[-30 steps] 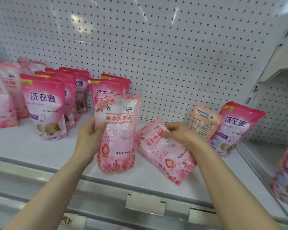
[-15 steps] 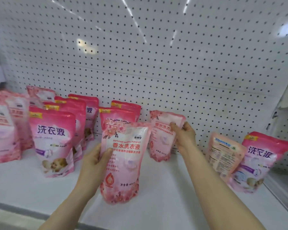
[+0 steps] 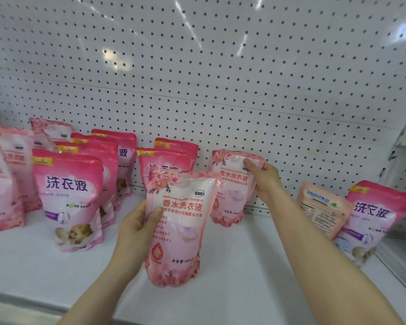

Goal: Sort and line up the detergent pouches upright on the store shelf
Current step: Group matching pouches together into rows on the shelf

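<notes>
Front pouch: A pale pink detergent pouch (image 3: 181, 226) stands upright near the middle of the store shelf (image 3: 256, 266), label facing out, its base apparently on the white board.
Left hand: The left hand (image 3: 136, 231) grips this front pouch by its left edge, thumb across the face, fingers curled behind.
Rear pouch: A matching pale pouch (image 3: 232, 191) stands just behind and to the right, close against the pegboard (image 3: 220, 78).
Right hand: The right hand (image 3: 265, 181) pinches the rear pouch at its top right corner, thumb on the front.
Handling: These look like soft, glossy film bags full of liquid, likely floppy, fairly weighty and slick. The fat base should help them stand. The side edges or the flat sealed top seem the safest holds; a hard squeeze on the belly could make one buckle or slip.
Neighbours: Dark pink pouches (image 3: 68, 195) stand in rows to the left, two of them directly behind the front pouch. More pale pouches (image 3: 5, 184) crowd the far left. At right, a peach pouch (image 3: 321, 207) shows its back, touching a tilted dark pink pouch (image 3: 373, 219).
Room: Bare shelf shows between the rear pouch and the peach pouch, and ahead of the front pouch down to the front lip (image 3: 33, 301). The side wall (image 3: 399, 254) closes off the right end.
</notes>
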A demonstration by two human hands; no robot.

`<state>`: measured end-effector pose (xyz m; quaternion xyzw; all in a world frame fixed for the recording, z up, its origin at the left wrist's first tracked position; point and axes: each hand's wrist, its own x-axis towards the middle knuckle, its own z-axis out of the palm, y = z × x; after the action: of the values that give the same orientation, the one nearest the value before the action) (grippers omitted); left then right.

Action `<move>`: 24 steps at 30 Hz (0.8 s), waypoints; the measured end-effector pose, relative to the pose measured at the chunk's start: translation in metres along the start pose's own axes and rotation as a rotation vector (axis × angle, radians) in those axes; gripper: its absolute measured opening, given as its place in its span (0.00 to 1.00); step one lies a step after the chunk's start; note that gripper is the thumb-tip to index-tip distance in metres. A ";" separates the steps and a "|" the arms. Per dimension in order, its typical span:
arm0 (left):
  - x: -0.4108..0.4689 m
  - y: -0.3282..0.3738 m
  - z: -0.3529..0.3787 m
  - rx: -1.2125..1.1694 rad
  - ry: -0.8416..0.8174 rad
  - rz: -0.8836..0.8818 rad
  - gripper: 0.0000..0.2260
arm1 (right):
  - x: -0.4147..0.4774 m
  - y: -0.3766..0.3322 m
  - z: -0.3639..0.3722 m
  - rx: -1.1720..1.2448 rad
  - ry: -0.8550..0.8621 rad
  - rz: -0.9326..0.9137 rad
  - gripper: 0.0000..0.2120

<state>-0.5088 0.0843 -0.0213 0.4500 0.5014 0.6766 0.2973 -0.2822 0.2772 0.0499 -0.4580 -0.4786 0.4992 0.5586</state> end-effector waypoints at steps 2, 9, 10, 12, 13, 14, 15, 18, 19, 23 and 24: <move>0.001 -0.001 0.003 -0.013 -0.012 -0.003 0.09 | -0.003 -0.003 0.000 -0.159 0.056 -0.096 0.09; 0.002 -0.006 0.032 -0.053 -0.090 -0.047 0.08 | -0.104 -0.038 0.008 -0.642 -0.176 -0.690 0.11; 0.003 -0.007 0.039 -0.044 -0.106 -0.037 0.09 | -0.114 -0.035 0.011 -0.719 -0.261 -0.665 0.10; 0.004 -0.008 0.052 -0.046 -0.136 -0.019 0.09 | -0.116 -0.026 0.012 -0.783 -0.246 -0.663 0.05; 0.005 -0.008 0.057 -0.047 -0.153 -0.016 0.09 | -0.113 -0.024 0.010 -0.759 -0.207 -0.653 0.04; 0.006 -0.008 0.061 -0.051 -0.169 -0.021 0.08 | -0.108 -0.024 0.008 -0.726 -0.172 -0.631 0.03; 0.007 -0.007 0.064 -0.053 -0.185 -0.028 0.07 | -0.103 -0.025 0.005 -0.702 -0.139 -0.607 0.04; 0.014 -0.010 0.063 0.073 -0.223 0.017 0.10 | -0.086 -0.031 -0.002 -0.674 -0.080 -0.586 0.06; 0.016 -0.011 0.059 0.135 -0.238 0.043 0.12 | -0.080 -0.033 -0.002 -0.678 -0.075 -0.584 0.06; 0.024 -0.005 0.041 0.337 -0.219 0.177 0.17 | -0.055 -0.030 -0.003 -0.779 -0.073 -0.562 0.06; 0.027 -0.002 0.035 0.381 -0.202 0.227 0.17 | -0.050 -0.029 -0.003 -0.811 -0.053 -0.563 0.07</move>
<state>-0.4879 0.1221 -0.0114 0.6167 0.5339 0.5504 0.1779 -0.2777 0.2246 0.0741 -0.4785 -0.7537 0.1139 0.4360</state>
